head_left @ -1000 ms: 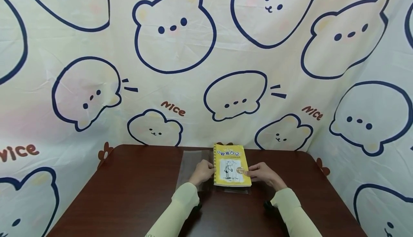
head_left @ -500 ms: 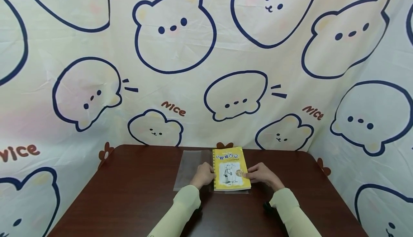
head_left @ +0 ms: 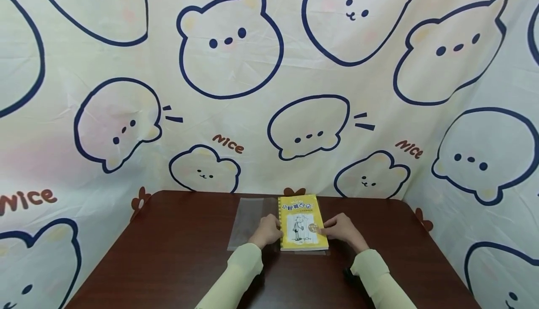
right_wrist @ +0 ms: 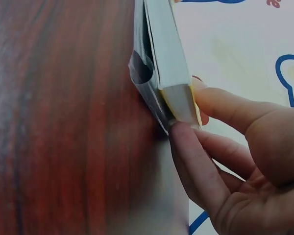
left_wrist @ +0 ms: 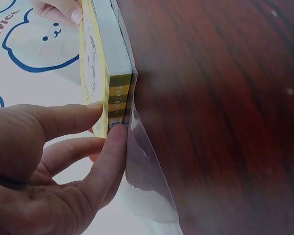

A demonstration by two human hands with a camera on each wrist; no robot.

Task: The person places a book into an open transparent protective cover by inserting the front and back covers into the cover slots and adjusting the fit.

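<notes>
A yellow spiral-bound book [head_left: 301, 222] lies on a clear plastic cover sheet [head_left: 248, 218] on the dark wooden table [head_left: 177, 262]. My left hand [head_left: 274, 228] holds the book's spine side. In the left wrist view the left hand [left_wrist: 108, 117] pinches the book [left_wrist: 105, 68] at its near corner, thumb on the spine and a finger on the cover, with the plastic sheet [left_wrist: 149, 186] curling beneath. My right hand [head_left: 326, 227] grips the opposite edge. In the right wrist view the right hand [right_wrist: 186, 112] pinches the book [right_wrist: 166, 58] at its corner above the plastic sheet [right_wrist: 139, 71].
A cream cloth backdrop [head_left: 269, 66] printed with bear faces hangs behind and beside the table. Bare table surface lies to the left and right of the book and in front of the sleeves [head_left: 240, 271].
Both hands keep their hold on the book's sides. The book has shifted only slightly on the sheet, and the head view has tilted a little.
</notes>
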